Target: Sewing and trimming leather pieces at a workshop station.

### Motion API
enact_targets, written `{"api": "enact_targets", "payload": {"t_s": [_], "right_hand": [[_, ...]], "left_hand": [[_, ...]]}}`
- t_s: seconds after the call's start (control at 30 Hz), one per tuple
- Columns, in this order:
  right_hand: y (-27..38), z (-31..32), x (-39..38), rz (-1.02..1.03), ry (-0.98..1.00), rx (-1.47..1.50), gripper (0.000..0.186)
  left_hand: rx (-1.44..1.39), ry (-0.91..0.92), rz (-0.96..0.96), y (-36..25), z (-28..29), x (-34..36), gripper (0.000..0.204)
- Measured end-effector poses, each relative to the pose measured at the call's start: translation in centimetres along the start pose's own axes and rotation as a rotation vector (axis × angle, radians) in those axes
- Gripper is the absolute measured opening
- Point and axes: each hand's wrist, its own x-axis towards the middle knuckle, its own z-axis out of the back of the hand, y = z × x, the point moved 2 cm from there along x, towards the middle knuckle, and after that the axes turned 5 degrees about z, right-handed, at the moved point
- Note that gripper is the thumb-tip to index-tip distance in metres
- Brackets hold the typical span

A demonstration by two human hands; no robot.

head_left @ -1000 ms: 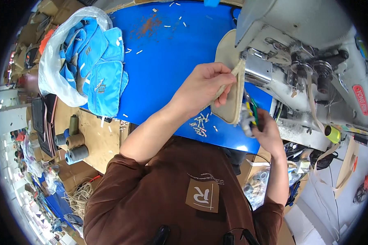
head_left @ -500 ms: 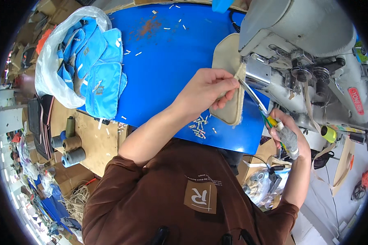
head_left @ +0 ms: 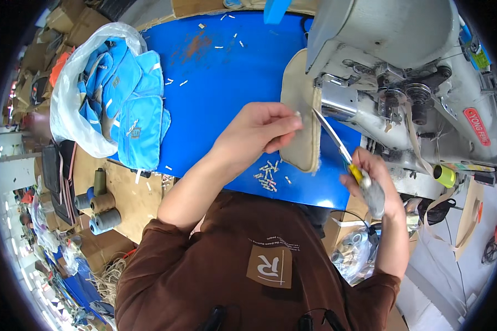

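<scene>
My left hand is closed in a pinch, with a small whitish scrap at its fingertips. Just beyond it lies a beige padded fabric piece with rounded corners and a bound edge, partly hidden by the fingers. My right hand grips a pair of scissors with yellow and grey-wrapped handles. Their blades point up and left, the tips near the fabric's right edge, seemingly together. Several cut scraps lie in a small heap on the blue tabletop, left of the fabric's near end.
A grey sewing machine stands close on the right, against the fabric's edge. At the left, blue fabric pouches spill from a clear plastic bag. Thread cones stand on a wooden surface lower left.
My left hand has drawn back left from the fabric's edge with a scrap in its fingers. The scissors have moved slightly left. The whole view has shifted a little.
</scene>
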Motion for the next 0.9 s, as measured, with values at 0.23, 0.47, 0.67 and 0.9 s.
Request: {"api": "enact_targets", "payload": {"t_s": [0.23,0.47,0.67,0.9], "right_hand": [[-2.2,-5.9,-4.4,-0.083,-0.118,0.870,0.058],[-0.9,-8.5,-5.0,-0.045,-0.109,1.054,0.067],[-0.6,-8.4,-4.1,-0.036,-0.090,1.025,0.060],[-0.5,-8.7,-3.8,-0.096,-0.122,1.066,0.055]], "left_hand": [[0.381,-0.219,-0.194,-1.8,-2.5,2.0,0.015],[0.184,-0.126,-0.027,-1.6,-2.2,2.6,0.026],[0.047,-0.119,-0.026,-1.3,-2.9,2.5,0.017],[-0.058,-0.087,-0.017,-1.2,-2.7,2.4,0.019]]}}
